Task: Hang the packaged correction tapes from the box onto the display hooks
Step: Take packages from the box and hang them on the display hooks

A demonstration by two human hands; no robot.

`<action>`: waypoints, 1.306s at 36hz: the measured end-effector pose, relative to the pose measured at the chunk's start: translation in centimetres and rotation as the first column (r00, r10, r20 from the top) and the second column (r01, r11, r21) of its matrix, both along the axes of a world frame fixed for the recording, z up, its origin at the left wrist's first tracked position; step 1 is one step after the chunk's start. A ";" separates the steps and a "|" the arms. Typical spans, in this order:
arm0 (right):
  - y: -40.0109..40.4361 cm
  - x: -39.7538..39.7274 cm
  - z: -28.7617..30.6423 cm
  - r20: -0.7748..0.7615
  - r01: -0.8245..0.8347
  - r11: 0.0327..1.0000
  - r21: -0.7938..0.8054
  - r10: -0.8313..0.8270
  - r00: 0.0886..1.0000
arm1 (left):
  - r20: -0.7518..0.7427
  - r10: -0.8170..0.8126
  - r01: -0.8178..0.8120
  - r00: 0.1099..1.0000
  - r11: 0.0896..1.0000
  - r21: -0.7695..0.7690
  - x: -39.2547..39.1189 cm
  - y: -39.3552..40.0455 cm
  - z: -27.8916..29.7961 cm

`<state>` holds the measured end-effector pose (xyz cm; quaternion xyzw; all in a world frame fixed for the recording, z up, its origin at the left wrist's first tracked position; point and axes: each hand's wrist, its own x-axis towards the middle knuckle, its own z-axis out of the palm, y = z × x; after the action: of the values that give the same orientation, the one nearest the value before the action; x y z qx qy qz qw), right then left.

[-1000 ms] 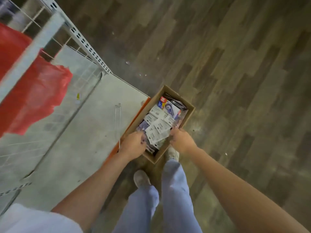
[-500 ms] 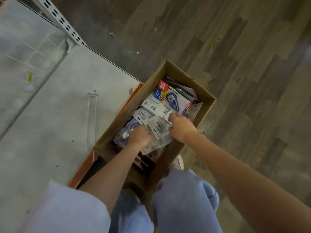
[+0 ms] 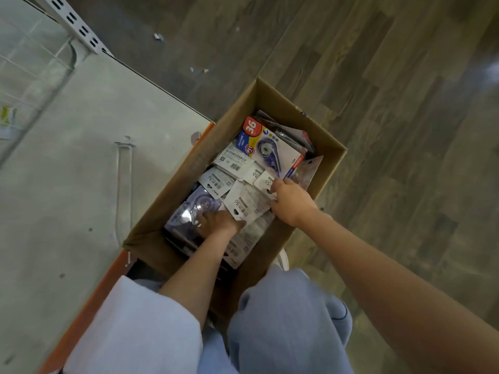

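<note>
An open cardboard box [image 3: 328, 168] stands on the floor, filled with several packaged correction tapes. One pack [image 3: 266, 147] lies face up at the far end with a red "36" badge and a purple tape. Others lie white back side up [image 3: 244, 201]. My left hand [image 3: 218, 221] reaches into the box's near left part, fingers curled around the edges of packs beside a clear blister pack [image 3: 194, 209]. My right hand [image 3: 290, 199] pinches the white cards in the middle right. A bare metal display hook [image 3: 124, 184] lies over the grey shelf to the left.
A grey shelf base [image 3: 67, 198] with an orange front edge [image 3: 118, 268] runs along the left. A white perforated upright [image 3: 78, 28] stands at the top left. Wood-pattern floor [image 3: 391, 103] surrounds the box. My knees in light blue trousers [image 3: 286, 319] are just below the box.
The camera has dropped closer to the box. Both hands have moved from the near edge deeper into the box and now grip packs.
</note>
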<state>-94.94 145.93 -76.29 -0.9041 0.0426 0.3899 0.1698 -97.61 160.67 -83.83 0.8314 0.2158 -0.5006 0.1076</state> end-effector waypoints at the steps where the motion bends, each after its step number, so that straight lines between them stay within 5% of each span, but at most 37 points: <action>1: -0.1 -0.1 0.3 -0.002 0.000 1.000 0.003 0.000 1.000 | -0.011 0.061 -0.061 0.998 0.997 -0.037 -0.1 0.0 0.2; 6: -0.3 -0.3 1.2 0.001 0.049 0.999 0.014 -0.049 0.999 | -0.001 0.382 -0.371 0.924 0.897 -0.240 -0.4 -0.1 1.5; 20: 0.6 -4.1 12.3 -0.085 0.112 0.990 0.089 -0.105 0.991 | 0.206 0.272 -0.240 0.940 0.956 -0.168 -1.1 1.7 14.5; 27: 1.8 -4.7 22.2 -0.063 0.156 0.979 0.132 -0.149 0.987 | 0.187 0.411 -0.337 0.892 0.882 -0.328 -2.3 4.4 26.4; 31: 3.7 -4.5 27.6 -0.009 0.061 0.985 0.159 -0.060 0.998 | 0.168 0.456 -0.365 0.874 0.844 -0.392 -2.0 6.1 33.7; 38: 7.5 -3.6 35.9 0.122 -0.283 0.958 -0.041 0.286 0.951 | 0.197 0.357 -0.212 0.913 0.828 -0.519 -1.6 10.3 45.1; 47: 11.3 -2.5 45.0 0.243 -0.332 0.943 -0.015 0.325 0.914 | 0.307 0.329 -0.108 0.893 0.820 -0.563 -1.6 14.8 55.0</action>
<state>-97.43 157.25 -31.27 -0.9367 -0.1361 0.3004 0.1177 -99.22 175.51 -28.79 0.8203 0.1388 -0.3481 0.4320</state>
